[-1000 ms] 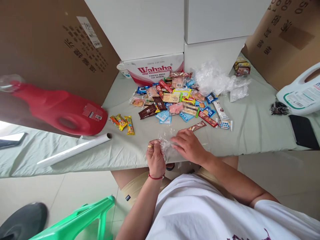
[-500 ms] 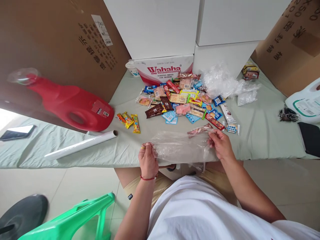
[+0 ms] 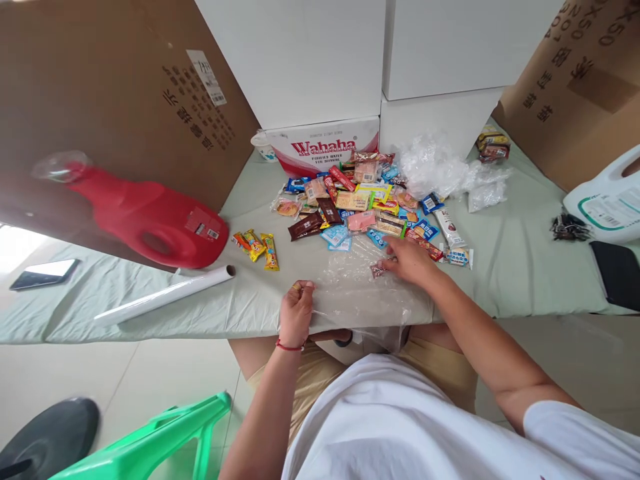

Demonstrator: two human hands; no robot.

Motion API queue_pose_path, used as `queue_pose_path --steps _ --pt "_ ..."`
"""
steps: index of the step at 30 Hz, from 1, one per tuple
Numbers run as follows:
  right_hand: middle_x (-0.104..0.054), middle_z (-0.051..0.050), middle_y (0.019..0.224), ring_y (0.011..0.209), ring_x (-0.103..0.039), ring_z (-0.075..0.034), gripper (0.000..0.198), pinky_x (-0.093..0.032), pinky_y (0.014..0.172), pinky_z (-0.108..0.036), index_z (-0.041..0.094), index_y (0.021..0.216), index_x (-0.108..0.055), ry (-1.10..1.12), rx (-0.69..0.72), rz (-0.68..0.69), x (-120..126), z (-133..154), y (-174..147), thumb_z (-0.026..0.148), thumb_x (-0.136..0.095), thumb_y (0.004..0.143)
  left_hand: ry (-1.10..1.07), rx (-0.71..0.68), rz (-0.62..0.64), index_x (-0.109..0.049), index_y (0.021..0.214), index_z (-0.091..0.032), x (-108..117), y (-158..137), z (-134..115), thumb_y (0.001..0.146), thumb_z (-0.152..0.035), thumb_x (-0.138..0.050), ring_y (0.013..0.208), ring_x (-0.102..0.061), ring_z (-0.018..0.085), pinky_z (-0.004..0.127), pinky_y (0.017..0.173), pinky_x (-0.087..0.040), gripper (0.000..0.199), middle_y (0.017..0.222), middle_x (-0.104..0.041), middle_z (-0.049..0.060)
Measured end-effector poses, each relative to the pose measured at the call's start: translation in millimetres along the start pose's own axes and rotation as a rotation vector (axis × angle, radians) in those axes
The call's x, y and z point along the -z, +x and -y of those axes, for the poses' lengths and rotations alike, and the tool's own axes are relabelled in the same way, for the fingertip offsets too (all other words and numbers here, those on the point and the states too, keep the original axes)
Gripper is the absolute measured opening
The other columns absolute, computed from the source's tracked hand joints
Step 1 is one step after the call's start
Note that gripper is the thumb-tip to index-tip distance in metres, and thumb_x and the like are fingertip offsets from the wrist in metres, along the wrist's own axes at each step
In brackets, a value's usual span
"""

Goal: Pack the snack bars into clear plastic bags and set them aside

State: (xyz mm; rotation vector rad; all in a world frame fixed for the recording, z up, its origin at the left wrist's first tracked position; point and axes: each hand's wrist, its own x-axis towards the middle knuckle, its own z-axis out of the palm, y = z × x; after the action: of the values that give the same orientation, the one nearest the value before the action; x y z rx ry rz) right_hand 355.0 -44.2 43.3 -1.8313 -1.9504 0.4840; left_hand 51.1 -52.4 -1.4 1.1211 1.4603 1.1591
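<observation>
My left hand (image 3: 296,310) is closed, pinching the edge of a clear plastic sheet (image 3: 345,303) near the table's front edge. The sheet is crumpled and see-through, and part of it hangs over the edge towards my lap. My right hand (image 3: 413,261) is over the far right part of the sheet, its fingers closed on a small dark-red snack packet (image 3: 378,269); most of the packet is hidden by the hand. Just beyond lies a pile of wrapped snacks (image 3: 354,201) in many colours, with a red-wrapped bar (image 3: 430,249) partly behind my right hand.
Yellow snack packets (image 3: 270,252) and a white film roll (image 3: 165,295) lie left, by a red jug (image 3: 155,217). Clear plastic wrappers (image 3: 435,167) are heaped back right, near a Wahaba-type printed box (image 3: 325,145). A white jug (image 3: 607,200) and black phone (image 3: 617,273) are right.
My right hand has let go of the sheet's right side and moved left and forward onto the dark-red packet. The sheet has slackened and spread; my left hand keeps its pinch.
</observation>
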Motion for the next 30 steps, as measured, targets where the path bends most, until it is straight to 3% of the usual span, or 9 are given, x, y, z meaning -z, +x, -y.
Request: queue_pose_path --steps 4,7,10,12,15,20,24,27,30 --pt "-0.076 -0.008 0.097 0.090 -0.067 -0.023 0.024 -0.050 0.081 -0.034 0.021 0.112 -0.076 0.080 -0.072 -0.008 -21 -20 7 0.023 -0.059 0.094 0.146 -0.012 0.042 -0.070 0.084 -0.018 21 35 -13 0.080 -0.042 -0.077 0.047 -0.035 0.011 0.024 0.048 -0.024 0.025 0.052 -0.045 -0.006" --pt "-0.074 -0.011 0.111 0.104 -0.065 -0.025 0.036 -0.051 0.093 -0.038 0.019 0.117 -0.075 0.145 -0.008 -0.138 -16 -42 -7 0.013 -0.052 0.090 0.306 -0.165 -0.168 -0.070 0.100 -0.018 34 51 -26 0.080 -0.033 -0.075 0.060 -0.050 0.015 0.028 0.060 -0.039 0.025 0.071 -0.061 0.000" --pt "-0.068 -0.013 0.129 0.122 -0.057 -0.031 0.053 -0.045 0.107 -0.047 0.019 0.130 -0.071 0.043 0.104 -0.090 -6 -58 -22 0.008 -0.056 0.080 0.529 -0.487 -0.412 -0.068 0.107 -0.019 28 44 -36 0.087 -0.031 -0.065 0.080 -0.061 0.021 0.037 0.082 -0.049 0.023 0.097 -0.068 0.007" --pt "-0.065 -0.014 0.134 0.124 -0.055 -0.032 0.056 -0.042 0.111 -0.050 0.020 0.135 -0.069 -0.022 0.169 0.010 -1 -60 -29 0.009 -0.060 0.080 0.614 -0.672 -0.294 -0.069 0.104 -0.020 16 30 -37 0.094 -0.029 -0.058 0.091 -0.064 0.024 0.041 0.091 -0.050 0.018 0.101 -0.070 0.010" --pt "-0.068 -0.015 0.118 0.115 -0.059 -0.031 0.035 -0.045 0.105 -0.047 0.018 0.121 -0.075 -0.100 0.155 0.115 6 -58 -33 0.016 -0.059 0.089 0.782 -0.811 0.071 -0.072 0.097 -0.023 -2 13 -28 0.097 -0.027 -0.056 0.109 -0.066 0.030 0.047 0.100 -0.048 0.017 0.102 -0.075 0.011" --pt "-0.069 -0.011 0.100 0.093 -0.065 -0.026 0.025 -0.051 0.083 -0.036 0.019 0.111 -0.076 -0.106 0.041 0.145 40 -79 -28 0.030 -0.063 0.093 0.962 -0.746 0.192 -0.074 0.115 -0.024 8 11 9 0.096 -0.030 -0.055 0.126 -0.062 0.036 0.057 0.108 -0.047 0.027 0.128 -0.074 0.014" --pt "-0.068 -0.017 0.114 0.105 -0.064 -0.033 0.039 -0.053 0.092 -0.046 0.017 0.128 -0.072 -0.172 -0.082 -0.305 60 -86 -18 0.035 -0.062 0.094 0.961 -0.684 0.118 -0.072 0.125 -0.021 28 12 24 0.101 -0.040 -0.050 0.136 -0.057 0.036 0.058 0.113 -0.048 0.038 0.143 -0.065 0.018" --pt "-0.070 -0.016 0.121 0.115 -0.063 -0.032 0.034 -0.052 0.102 -0.050 0.019 0.127 -0.072 -0.096 0.102 -0.393 38 -50 -26 0.032 -0.052 0.102 0.994 -0.621 0.089 -0.071 0.128 -0.018 27 2 23 0.105 -0.041 -0.044 0.142 -0.053 0.037 0.058 0.116 -0.047 0.043 0.150 -0.059 0.020" --pt "-0.066 -0.013 0.141 0.131 -0.058 -0.027 0.035 -0.049 0.112 -0.049 0.023 0.135 -0.069 0.027 0.471 -0.111 -8 -3 -46 0.033 -0.052 0.105 1.024 -0.591 0.097 -0.066 0.136 -0.019 19 -15 21 0.105 -0.041 -0.044 0.147 -0.048 0.037 0.059 0.117 -0.046 0.044 0.159 -0.050 0.020"
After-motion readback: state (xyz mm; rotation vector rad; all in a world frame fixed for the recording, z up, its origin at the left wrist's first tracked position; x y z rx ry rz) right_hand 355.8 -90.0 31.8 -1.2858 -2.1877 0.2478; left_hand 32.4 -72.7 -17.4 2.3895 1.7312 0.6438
